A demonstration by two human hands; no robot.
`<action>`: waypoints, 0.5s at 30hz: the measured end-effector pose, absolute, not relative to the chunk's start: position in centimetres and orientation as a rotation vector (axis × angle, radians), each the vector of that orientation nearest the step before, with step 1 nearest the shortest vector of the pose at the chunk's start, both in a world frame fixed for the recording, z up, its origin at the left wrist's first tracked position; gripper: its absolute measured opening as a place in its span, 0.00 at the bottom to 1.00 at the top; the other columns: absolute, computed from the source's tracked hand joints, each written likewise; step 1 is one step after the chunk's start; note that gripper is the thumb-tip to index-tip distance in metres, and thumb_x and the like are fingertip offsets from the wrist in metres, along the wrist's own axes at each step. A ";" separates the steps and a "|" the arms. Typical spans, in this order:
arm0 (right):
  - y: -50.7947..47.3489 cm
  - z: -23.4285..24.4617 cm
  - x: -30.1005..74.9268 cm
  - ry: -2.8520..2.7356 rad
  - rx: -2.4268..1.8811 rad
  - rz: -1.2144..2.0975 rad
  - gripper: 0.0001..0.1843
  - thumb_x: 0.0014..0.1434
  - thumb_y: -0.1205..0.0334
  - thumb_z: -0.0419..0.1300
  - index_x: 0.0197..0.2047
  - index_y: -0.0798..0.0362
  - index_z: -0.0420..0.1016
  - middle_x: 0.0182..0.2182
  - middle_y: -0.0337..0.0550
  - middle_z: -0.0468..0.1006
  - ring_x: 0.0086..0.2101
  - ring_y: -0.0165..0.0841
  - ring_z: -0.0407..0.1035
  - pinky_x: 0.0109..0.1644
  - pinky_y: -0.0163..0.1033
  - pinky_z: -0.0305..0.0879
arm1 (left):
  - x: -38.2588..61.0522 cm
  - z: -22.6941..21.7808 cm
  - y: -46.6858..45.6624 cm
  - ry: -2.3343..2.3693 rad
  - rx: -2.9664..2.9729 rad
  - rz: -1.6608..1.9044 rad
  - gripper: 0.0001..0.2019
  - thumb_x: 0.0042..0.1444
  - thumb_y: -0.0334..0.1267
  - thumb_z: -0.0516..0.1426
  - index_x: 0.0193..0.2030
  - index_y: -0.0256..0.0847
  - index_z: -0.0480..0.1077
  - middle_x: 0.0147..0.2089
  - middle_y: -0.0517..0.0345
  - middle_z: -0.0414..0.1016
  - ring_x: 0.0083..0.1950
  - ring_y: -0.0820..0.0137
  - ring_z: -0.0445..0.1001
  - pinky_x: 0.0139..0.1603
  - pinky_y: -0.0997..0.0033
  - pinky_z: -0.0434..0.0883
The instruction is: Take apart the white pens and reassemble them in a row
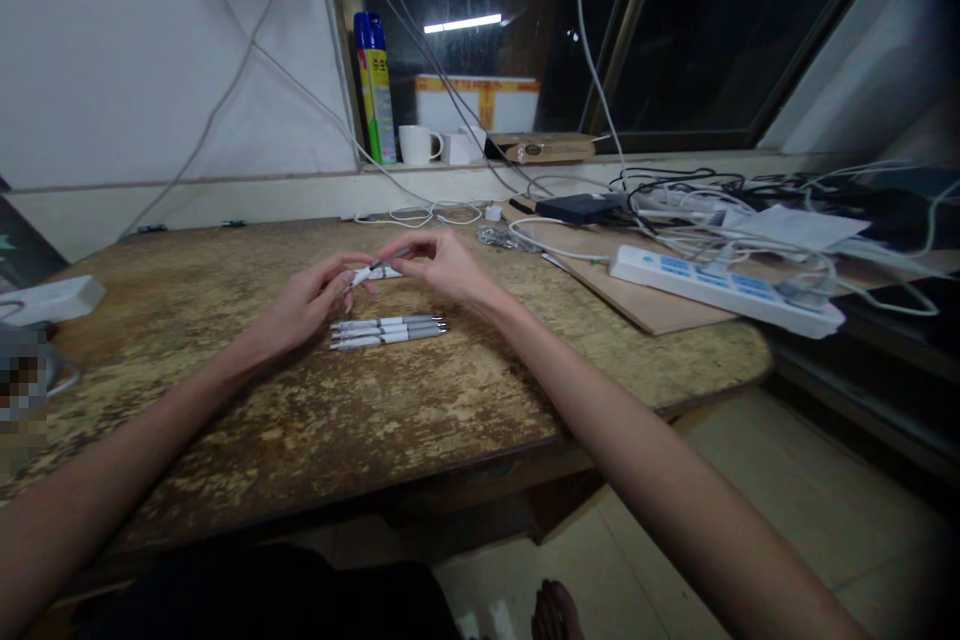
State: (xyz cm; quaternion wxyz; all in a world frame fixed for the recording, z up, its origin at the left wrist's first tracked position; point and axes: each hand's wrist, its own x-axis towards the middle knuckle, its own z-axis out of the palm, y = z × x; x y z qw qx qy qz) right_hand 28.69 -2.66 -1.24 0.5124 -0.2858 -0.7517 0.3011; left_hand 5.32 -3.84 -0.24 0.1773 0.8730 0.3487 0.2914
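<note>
Above the worn wooden table [247, 420], both hands meet at a white and grey pen [363, 276] held at a slant. My left hand [319, 288] has its fingers closed round the pen's lower white end. With thumb and forefinger, my right hand [442, 265] pinches the upper, darker end; whether that part is separate from the barrel I cannot tell. Just behind the fingers another white piece, perhaps a pen [387, 272], is partly hidden. Nearer to me, several white pens with grey grips [390, 331] lie side by side, their tips pointing right.
A white power strip [720, 290] rests on a brown board [600, 275] at the right, among tangled cables. Behind the hands lies a clear plastic bag [504, 238]. The windowsill bears a spray can [377, 95], a white mug [418, 145] and a flat carton [547, 148].
</note>
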 end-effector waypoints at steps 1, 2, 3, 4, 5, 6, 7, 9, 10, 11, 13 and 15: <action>-2.6 -1.3 28.7 -1.793 -0.712 0.753 0.06 0.59 0.67 0.64 0.39 0.51 0.84 0.39 0.42 0.84 0.42 0.34 0.76 0.53 0.44 0.69 | 5.3 -0.2 -3.8 0.981 2.497 0.840 0.23 0.72 0.49 0.46 0.65 0.41 0.68 0.53 0.51 0.80 0.46 0.63 0.75 0.50 0.66 0.70; -2.5 -1.4 28.6 -1.776 -0.739 0.778 0.06 0.60 0.67 0.64 0.39 0.51 0.83 0.39 0.41 0.84 0.41 0.33 0.76 0.52 0.43 0.70 | 5.3 -0.3 -3.7 0.978 2.523 0.843 0.23 0.72 0.49 0.46 0.65 0.41 0.69 0.58 0.50 0.78 0.52 0.60 0.75 0.55 0.63 0.69; -2.5 -1.5 28.6 -1.757 -0.766 0.795 0.06 0.60 0.67 0.64 0.40 0.51 0.83 0.39 0.41 0.84 0.41 0.33 0.75 0.51 0.43 0.70 | 5.2 -0.3 -3.6 0.979 2.541 0.836 0.23 0.71 0.49 0.47 0.65 0.41 0.70 0.61 0.49 0.77 0.57 0.58 0.74 0.60 0.60 0.67; -2.5 -1.5 28.5 -1.737 -0.792 0.805 0.06 0.60 0.67 0.64 0.41 0.52 0.82 0.39 0.41 0.83 0.40 0.32 0.75 0.50 0.42 0.70 | 5.1 -0.4 -3.5 0.986 2.548 0.827 0.24 0.71 0.50 0.47 0.65 0.42 0.70 0.64 0.49 0.75 0.60 0.56 0.72 0.63 0.58 0.66; -2.5 -1.5 28.5 -1.715 -0.816 0.808 0.06 0.60 0.67 0.64 0.41 0.52 0.82 0.39 0.41 0.83 0.40 0.32 0.75 0.49 0.41 0.69 | 5.0 -0.4 -3.4 1.000 2.544 0.822 0.24 0.71 0.50 0.48 0.65 0.42 0.70 0.65 0.49 0.74 0.62 0.55 0.71 0.64 0.56 0.65; -2.6 -1.4 28.6 -1.693 -0.840 0.805 0.06 0.60 0.68 0.63 0.41 0.53 0.81 0.39 0.41 0.83 0.39 0.31 0.74 0.49 0.40 0.69 | 4.9 -0.5 -3.2 1.018 2.533 0.824 0.24 0.71 0.51 0.48 0.65 0.42 0.71 0.65 0.49 0.75 0.62 0.55 0.71 0.64 0.56 0.65; -2.6 -1.4 28.6 -1.671 -0.865 0.798 0.07 0.60 0.68 0.63 0.41 0.53 0.81 0.39 0.41 0.82 0.39 0.31 0.74 0.49 0.40 0.69 | 4.8 -0.6 -3.1 1.040 2.519 0.829 0.24 0.70 0.51 0.48 0.65 0.42 0.71 0.64 0.49 0.75 0.62 0.55 0.72 0.64 0.55 0.66; -2.7 -1.3 28.8 -1.623 -0.909 0.784 0.08 0.60 0.69 0.61 0.41 0.54 0.80 0.38 0.41 0.82 0.38 0.31 0.73 0.48 0.39 0.69 | 4.5 -0.7 -2.8 1.085 2.496 0.845 0.24 0.70 0.52 0.49 0.64 0.42 0.72 0.63 0.49 0.76 0.61 0.55 0.73 0.63 0.56 0.66; -2.7 -1.3 28.9 -1.593 -0.925 0.788 0.08 0.59 0.70 0.60 0.41 0.54 0.80 0.38 0.41 0.82 0.38 0.31 0.73 0.48 0.39 0.69 | 4.4 -0.7 -2.7 1.107 2.488 0.851 0.24 0.70 0.52 0.49 0.64 0.42 0.72 0.63 0.48 0.76 0.60 0.55 0.73 0.63 0.56 0.67; -2.7 -1.3 29.0 -1.557 -0.933 0.803 0.09 0.59 0.70 0.60 0.41 0.54 0.80 0.37 0.41 0.81 0.38 0.32 0.73 0.49 0.39 0.69 | 4.3 -0.8 -2.6 1.128 2.481 0.855 0.24 0.70 0.52 0.50 0.64 0.42 0.72 0.62 0.48 0.76 0.59 0.56 0.73 0.62 0.56 0.67; -2.5 -1.4 29.2 -1.470 -0.922 0.864 0.09 0.58 0.70 0.59 0.40 0.54 0.79 0.38 0.42 0.81 0.39 0.32 0.75 0.49 0.40 0.70 | 4.2 -0.8 -2.5 1.154 2.480 0.871 0.24 0.69 0.52 0.50 0.63 0.42 0.72 0.61 0.48 0.77 0.58 0.56 0.74 0.62 0.56 0.67; -2.1 -1.6 29.3 -1.392 -0.892 0.925 0.08 0.57 0.71 0.59 0.38 0.54 0.78 0.38 0.43 0.81 0.39 0.32 0.76 0.50 0.40 0.70 | 4.1 -0.9 -2.5 1.154 2.494 0.891 0.24 0.70 0.53 0.50 0.63 0.42 0.72 0.61 0.49 0.77 0.59 0.56 0.73 0.63 0.56 0.66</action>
